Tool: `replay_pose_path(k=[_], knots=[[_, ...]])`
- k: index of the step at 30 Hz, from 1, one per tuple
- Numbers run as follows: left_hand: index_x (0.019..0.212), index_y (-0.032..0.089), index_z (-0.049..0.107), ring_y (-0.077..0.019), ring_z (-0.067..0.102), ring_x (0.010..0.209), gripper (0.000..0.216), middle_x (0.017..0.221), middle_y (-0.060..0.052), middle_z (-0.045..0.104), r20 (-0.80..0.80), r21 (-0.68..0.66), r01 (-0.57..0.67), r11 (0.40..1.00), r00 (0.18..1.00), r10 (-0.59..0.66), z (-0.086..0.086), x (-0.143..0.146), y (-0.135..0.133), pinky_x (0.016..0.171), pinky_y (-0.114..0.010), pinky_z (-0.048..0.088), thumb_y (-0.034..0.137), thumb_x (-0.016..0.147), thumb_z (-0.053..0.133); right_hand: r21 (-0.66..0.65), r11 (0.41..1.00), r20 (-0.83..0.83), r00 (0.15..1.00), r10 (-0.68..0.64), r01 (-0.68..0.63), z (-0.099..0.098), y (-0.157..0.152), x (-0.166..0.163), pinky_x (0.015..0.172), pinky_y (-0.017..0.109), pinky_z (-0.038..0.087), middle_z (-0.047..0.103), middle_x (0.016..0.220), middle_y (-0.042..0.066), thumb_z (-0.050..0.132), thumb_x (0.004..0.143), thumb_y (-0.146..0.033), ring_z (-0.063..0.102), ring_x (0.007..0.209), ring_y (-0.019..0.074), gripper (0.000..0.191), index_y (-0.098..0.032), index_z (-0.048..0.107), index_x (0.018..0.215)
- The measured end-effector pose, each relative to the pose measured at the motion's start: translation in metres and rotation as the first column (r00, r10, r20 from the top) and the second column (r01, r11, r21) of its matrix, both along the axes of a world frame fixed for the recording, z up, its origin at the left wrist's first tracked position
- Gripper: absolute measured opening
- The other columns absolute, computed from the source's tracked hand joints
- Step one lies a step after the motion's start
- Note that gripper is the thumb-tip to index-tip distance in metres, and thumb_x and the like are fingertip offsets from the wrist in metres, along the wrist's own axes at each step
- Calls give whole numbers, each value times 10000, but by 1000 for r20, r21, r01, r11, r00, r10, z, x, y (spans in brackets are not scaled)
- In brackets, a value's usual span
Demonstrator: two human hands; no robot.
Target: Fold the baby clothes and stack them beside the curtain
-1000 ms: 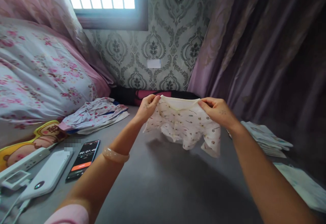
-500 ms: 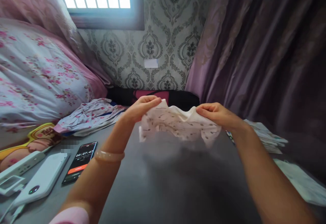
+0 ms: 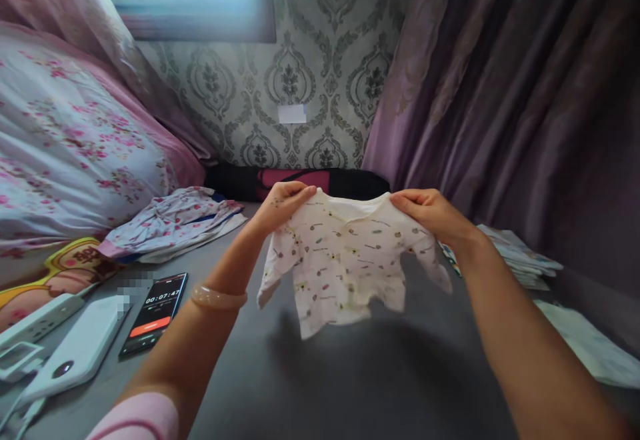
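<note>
A small white printed shirt hangs opened out between a person's two bare hands, over a gray surface. The left hand pinches it beside the left end of the neckline, the right hand beside the right end, each grip narrowed to thumb and fingers with fabric caught between. The hands stand nearly level, and neither is clearly nearer: the neckline spans the gap between them, the body of the garment drops straight below the grips, and its longer line, cuff to cuff, runs left to right. Both cuffs and the hem hang free, the hem apparently just above the surface and its shadow. No container can be made out. Clothing lies in the open: a rumpled floral pile at far left, a folded stack to the right of the right hand, and a pale cloth at near right. At left lie a phone showing a timer, a white power bank and a power strip.
</note>
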State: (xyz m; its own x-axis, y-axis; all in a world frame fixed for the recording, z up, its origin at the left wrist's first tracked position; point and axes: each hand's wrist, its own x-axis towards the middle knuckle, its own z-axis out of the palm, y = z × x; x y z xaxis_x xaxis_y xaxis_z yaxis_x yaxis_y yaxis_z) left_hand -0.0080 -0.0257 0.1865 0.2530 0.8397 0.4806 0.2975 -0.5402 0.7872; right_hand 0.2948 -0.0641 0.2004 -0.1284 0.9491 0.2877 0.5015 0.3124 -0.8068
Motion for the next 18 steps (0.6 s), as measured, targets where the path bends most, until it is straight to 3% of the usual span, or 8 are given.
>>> replay_pose_path(k=[3, 6, 9, 11, 14, 18], knots=[[769, 115, 685, -75, 378, 532, 403, 598, 13, 497, 1, 122, -86, 989, 996, 86, -1, 4, 5, 460, -190, 266, 500, 812, 575, 182, 977, 93, 988, -126, 108, -6, 12, 8, 572, 290, 472, 713, 769, 33, 554, 805, -578, 635, 699, 210, 461, -188, 733, 974], [775, 120, 693, -88, 402, 567, 412, 615, 5, 523, -81, 247, -137, 959, 984, 161, 0, 4, 5, 486, -190, 290, 493, 843, 532, 411, 893, 194, 940, -281, 182, -10, 16, 10, 689, 316, 475, 728, 868, 51, 509, 863, -512, 645, 796, 227, 415, -188, 733, 993], [837, 131, 704, -101, 454, 605, 408, 650, -7, 580, -136, 371, -189, 909, 957, 255, 2, 1, -2, 533, -191, 331, 478, 876, 493, 523, 826, 222, 903, -369, 208, -11, 7, 6, 749, 327, 470, 731, 927, 55, 467, 901, -477, 653, 827, 227, 394, -205, 720, 1033], [872, 136, 706, -104, 488, 624, 396, 680, -15, 615, -160, 443, -210, 872, 938, 308, 5, -3, -12, 566, -193, 353, 461, 890, 483, 543, 816, 238, 896, -374, 197, -9, -5, 3, 743, 325, 476, 732, 919, 45, 465, 906, -475, 657, 819, 224, 381, -218, 716, 1035], [879, 139, 710, -95, 490, 594, 379, 660, -8, 619, -210, 504, -207, 838, 912, 352, 14, -11, -35, 556, -193, 350, 442, 897, 483, 506, 851, 266, 913, -308, 139, -1, -32, 0, 720, 311, 486, 729, 915, 26, 473, 909, -473, 659, 815, 214, 362, -234, 713, 1037], [849, 155, 716, -81, 452, 538, 350, 601, 17, 574, -261, 486, -197, 852, 897, 357, 37, -23, -74, 499, -189, 315, 438, 878, 513, 397, 911, 286, 928, -241, 114, 19, -72, 2, 611, 277, 485, 723, 863, 15, 518, 883, -495, 646, 735, 188, 350, -248, 719, 1026]])
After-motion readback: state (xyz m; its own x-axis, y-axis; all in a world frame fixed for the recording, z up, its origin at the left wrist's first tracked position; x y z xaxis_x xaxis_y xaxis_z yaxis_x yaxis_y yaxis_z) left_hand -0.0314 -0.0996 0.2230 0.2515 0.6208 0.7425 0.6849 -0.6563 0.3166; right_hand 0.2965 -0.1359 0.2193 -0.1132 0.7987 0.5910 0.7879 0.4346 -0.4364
